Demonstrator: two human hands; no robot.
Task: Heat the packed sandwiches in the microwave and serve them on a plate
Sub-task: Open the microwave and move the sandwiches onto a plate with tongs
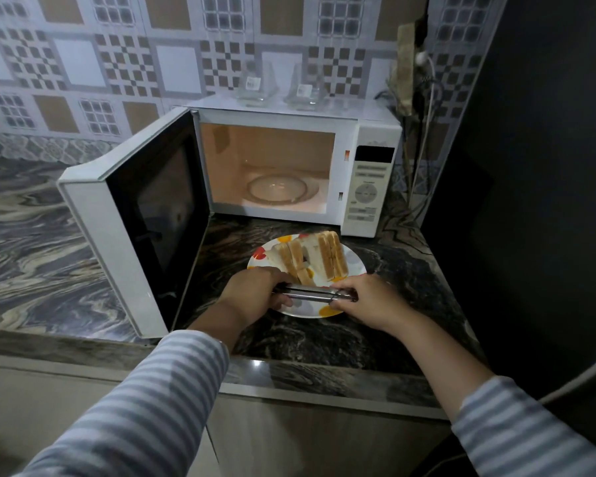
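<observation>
While both hands gripped the shiny metal tongs (313,292), left hand (255,292) and right hand (365,299) each closed on them, the toasted triangular sandwiches (308,258) stood on the round white spotted plate (355,263) near the desk's front edge. Nudging those upright halves with the tongs could have toppled them off the plate.

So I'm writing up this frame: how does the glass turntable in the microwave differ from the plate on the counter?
The turntable is clear glass, while the plate is white with red and yellow spots. The turntable is bare; the plate carries the sandwiches, and metal tongs lie across its near side. The turntable sits untouched inside the open microwave; the left hand and right hand are at the plate, gripping the tongs. Both are round and shallow.
</observation>
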